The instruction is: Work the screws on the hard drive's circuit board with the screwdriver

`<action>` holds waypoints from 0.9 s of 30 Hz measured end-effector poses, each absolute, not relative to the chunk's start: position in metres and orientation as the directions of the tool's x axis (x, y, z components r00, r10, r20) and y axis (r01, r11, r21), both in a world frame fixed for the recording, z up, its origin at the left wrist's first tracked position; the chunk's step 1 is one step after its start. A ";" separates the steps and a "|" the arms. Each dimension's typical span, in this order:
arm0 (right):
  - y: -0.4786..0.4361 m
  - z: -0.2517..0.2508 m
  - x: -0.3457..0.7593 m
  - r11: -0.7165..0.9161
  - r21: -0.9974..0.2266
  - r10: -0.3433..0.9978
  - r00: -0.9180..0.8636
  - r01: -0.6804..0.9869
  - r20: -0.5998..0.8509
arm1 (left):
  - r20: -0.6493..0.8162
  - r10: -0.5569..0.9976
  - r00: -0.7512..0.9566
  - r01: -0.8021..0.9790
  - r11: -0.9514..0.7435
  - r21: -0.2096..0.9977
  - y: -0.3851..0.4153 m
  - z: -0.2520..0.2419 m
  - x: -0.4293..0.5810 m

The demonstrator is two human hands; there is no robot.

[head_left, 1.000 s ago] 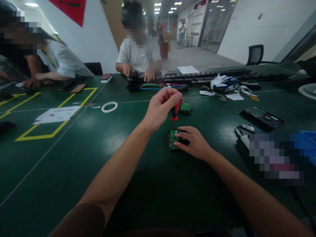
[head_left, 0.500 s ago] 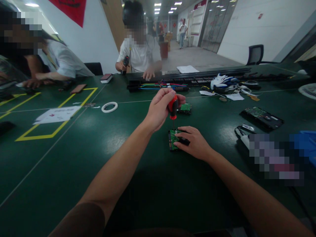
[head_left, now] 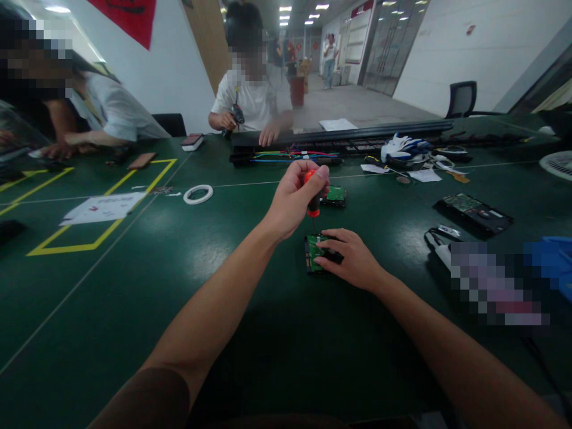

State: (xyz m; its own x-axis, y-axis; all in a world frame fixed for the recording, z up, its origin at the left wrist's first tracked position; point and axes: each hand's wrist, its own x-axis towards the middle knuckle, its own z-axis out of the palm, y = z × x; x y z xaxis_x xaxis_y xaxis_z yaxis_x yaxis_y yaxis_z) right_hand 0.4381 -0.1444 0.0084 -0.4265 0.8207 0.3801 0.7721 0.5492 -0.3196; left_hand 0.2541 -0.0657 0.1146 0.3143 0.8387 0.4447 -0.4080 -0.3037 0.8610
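My left hand (head_left: 295, 199) is closed around the red-and-black handle of a screwdriver (head_left: 314, 205). The tool stands upright, and its thin shaft reaches down to the far edge of a hard drive (head_left: 311, 251). Whether the tip sits in a screw is too small to tell. The drive lies on the table with its green circuit board facing up. My right hand (head_left: 351, 257) grips it from the right, fingers across the board and partly covering it. Just behind my left hand is a second hard drive (head_left: 336, 195), also with a green board.
A larger hard drive (head_left: 474, 213) lies on the right of the green table (head_left: 214, 357). A roll of white tape (head_left: 198, 194) is to the left. White-and-blue gloves (head_left: 404, 148) and cables (head_left: 281, 156) lie farther back. Across the table, a co-worker (head_left: 250, 98) holds a power tool (head_left: 237, 114).
My left fingers and thumb have shifted round the screwdriver handle, which stays in place. My right hand and the drive are still. The co-worker's power tool has moved right and lower.
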 end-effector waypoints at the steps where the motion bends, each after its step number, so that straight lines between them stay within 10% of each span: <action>1: -0.144 0.008 0.438 0.549 -0.318 0.820 -0.426 0.773 0.381 | 0.454 0.831 0.322 -0.408 -0.311 0.858 -0.065 0.113 0.254; 27: -0.144 0.006 0.440 0.553 -0.320 0.817 -0.426 0.769 0.389 | 0.452 0.790 0.415 -0.432 -0.266 0.862 -0.071 0.122 0.250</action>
State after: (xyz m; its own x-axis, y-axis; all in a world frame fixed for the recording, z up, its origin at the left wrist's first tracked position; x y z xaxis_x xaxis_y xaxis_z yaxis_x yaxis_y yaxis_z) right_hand 0.4397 -0.1437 0.0056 -0.4257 0.8171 0.3887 0.7695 0.5529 -0.3196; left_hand 0.2498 -0.0705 0.1220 0.4148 0.7899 0.4518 -0.4319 -0.2661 0.8618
